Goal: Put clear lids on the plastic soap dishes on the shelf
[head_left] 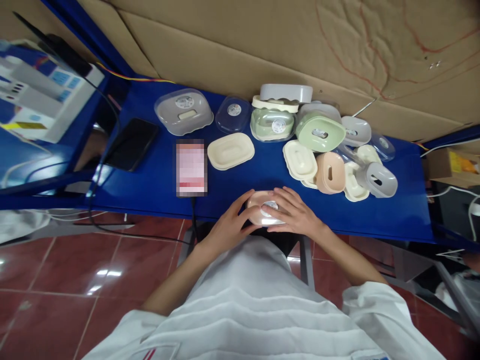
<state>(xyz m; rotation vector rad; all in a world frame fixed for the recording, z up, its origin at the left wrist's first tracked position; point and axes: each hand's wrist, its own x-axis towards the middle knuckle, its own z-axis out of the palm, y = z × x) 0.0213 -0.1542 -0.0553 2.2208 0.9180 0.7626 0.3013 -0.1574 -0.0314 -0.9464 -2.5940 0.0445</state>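
A small pink soap box [257, 214] with a clear lid and a round white label sits at the front edge of the blue table. My left hand [231, 226] grips its left side, thumb and fingers around the rim. On the other side, my right hand [300, 214] is closed over the lid and right end, with fingers partly covering the label. The underside of the box is hidden. Just beyond it lie a cream oval tray [231, 151], a peach slotted tray [330, 173] and a cream scalloped base [300, 159].
Several soap box parts crowd the back right, including a green tray [318, 132] and a grey tray [378, 180]. Toward the left are a large grey lidded box [183, 112], a clear lid [233, 115], a blurred-out screen [191, 168] and a black phone [132, 144]. Cables hang over the front edge.
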